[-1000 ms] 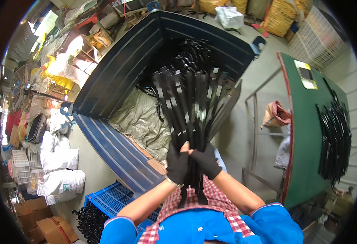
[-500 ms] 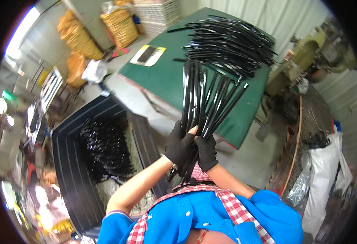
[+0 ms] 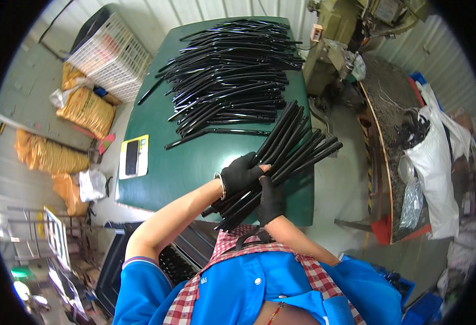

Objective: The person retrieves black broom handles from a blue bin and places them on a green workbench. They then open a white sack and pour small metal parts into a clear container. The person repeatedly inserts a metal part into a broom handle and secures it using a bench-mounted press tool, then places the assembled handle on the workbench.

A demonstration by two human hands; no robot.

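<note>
Far left, crinkled orange woven sacks (image 3: 51,154) slump on the floor, and next along comes a white plastic crate (image 3: 110,59), its walls an open lattice of little squares. On to the smooth green worktop (image 3: 205,165): close by its left edge, toward the near left corner, lies a flat white-and-yellow card (image 3: 134,157) with a dark rectangular panel. And look at that spread of loose black rods (image 3: 232,81), slim, glossy, many with a shallow bend, layered from the far edge to about the middle and crowding the right edge!

Here's the left hand (image 3: 242,174) in a black fabric glove, thumb bare, wrapped firmly around a thick bundle of black rods (image 3: 297,149). That bundle slants above the near right corner, its upper ends fanned out past the right edge, light streaking along the shiny surfaces. The right hand (image 3: 272,201), gloved to match, closes on the same bundle from the right, just below the left thumb. Farther right, an olive-green machine (image 3: 335,59) stands behind, and a limp white sack (image 3: 436,179) hangs in soft folds.
</note>
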